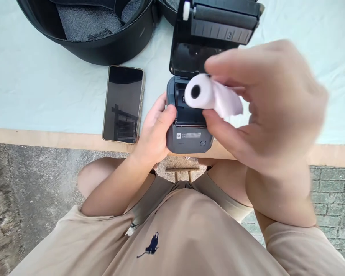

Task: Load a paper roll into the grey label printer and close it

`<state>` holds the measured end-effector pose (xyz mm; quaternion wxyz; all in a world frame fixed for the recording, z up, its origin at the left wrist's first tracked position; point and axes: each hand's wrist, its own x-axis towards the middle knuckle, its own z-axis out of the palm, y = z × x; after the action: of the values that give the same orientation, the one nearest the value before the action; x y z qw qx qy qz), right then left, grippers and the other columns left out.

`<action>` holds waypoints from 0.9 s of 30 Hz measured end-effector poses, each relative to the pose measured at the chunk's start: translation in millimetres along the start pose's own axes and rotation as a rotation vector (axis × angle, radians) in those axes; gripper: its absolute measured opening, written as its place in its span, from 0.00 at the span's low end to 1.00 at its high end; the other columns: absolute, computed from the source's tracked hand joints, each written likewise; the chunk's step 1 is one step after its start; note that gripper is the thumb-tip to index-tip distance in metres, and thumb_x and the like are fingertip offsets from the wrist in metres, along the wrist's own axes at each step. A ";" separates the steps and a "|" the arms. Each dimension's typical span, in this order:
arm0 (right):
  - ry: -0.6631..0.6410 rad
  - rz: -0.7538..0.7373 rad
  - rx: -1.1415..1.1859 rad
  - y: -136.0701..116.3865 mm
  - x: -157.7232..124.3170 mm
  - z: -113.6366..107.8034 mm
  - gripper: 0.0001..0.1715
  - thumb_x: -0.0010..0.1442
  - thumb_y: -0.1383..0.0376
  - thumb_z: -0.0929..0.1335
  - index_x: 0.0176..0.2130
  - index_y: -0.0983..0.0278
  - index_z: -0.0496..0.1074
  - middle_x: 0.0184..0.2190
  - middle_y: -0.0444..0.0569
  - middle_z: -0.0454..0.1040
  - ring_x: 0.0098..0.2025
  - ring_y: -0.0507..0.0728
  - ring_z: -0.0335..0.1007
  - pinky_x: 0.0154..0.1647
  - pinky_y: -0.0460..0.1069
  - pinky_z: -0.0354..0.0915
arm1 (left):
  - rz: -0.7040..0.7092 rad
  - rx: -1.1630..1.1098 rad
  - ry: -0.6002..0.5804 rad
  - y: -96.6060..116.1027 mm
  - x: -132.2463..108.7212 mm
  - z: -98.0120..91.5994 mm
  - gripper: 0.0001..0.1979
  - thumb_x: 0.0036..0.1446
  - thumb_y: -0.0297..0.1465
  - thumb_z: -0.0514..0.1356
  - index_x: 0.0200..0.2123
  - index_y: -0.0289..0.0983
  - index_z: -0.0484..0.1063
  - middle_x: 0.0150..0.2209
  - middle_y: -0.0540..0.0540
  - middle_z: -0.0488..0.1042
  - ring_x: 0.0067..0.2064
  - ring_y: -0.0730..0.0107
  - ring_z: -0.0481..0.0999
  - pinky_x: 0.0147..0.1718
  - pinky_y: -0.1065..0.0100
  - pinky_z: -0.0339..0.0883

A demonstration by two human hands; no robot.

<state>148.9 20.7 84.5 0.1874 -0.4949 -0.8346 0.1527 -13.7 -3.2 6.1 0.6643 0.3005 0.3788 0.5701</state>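
Observation:
A dark grey label printer (189, 141) stands at the table's front edge with its black lid (186, 55) swung up and back. My left hand (156, 130) grips the printer's left side, its thumb on the rim of the open compartment. Between the thumb and fingers of my right hand (264, 103) is a small white paper roll (201, 92), held just above the compartment. The roll's dark core faces left, and a loose flap of paper hangs toward my palm. Motion blurs my right hand slightly. Part of the compartment is hidden behind the roll.
Left of the printer lies a phone (123, 103) with a dark screen. An open black zip case (112, 50) with grey foam inside stands at the back left, and part of another case shows beside it. The table (46, 92) has a pale blue cover.

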 end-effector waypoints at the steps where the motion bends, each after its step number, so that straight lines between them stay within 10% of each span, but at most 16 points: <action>1: 0.039 -0.060 -0.018 -1.1 2.8 1.7 0.28 0.58 0.71 0.65 0.56 0.50 0.65 0.52 0.45 0.71 0.56 0.58 0.67 0.56 0.54 0.67 | 0.007 0.006 -0.006 0.3 -0.2 0.2 0.16 0.62 0.43 0.59 0.46 0.40 0.73 0.46 0.45 0.80 0.64 0.52 0.69 0.56 0.58 0.72; 13: -0.044 -0.117 -0.094 7.1 14.2 16.5 0.09 0.61 0.67 0.64 0.41 0.61 0.72 0.39 0.47 0.78 0.39 0.57 0.75 0.33 0.51 0.63 | -0.040 -0.034 -0.050 1.1 -0.7 -0.8 0.15 0.63 0.42 0.58 0.49 0.41 0.72 0.53 0.45 0.76 0.66 0.53 0.66 0.57 0.60 0.72; 27: 0.205 -0.143 -0.069 11.2 9.1 25.1 0.11 0.66 0.63 0.65 0.33 0.59 0.76 0.30 0.46 0.78 0.40 0.61 0.73 0.40 0.57 0.65 | -0.030 -0.043 -0.040 1.5 0.7 -1.5 0.15 0.62 0.41 0.60 0.47 0.39 0.74 0.46 0.46 0.79 0.62 0.57 0.71 0.57 0.61 0.72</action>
<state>141.8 32.2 58.9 0.2651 -0.4535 -0.8489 0.0589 -15.8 -2.3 6.4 0.6866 0.2916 0.3576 0.5618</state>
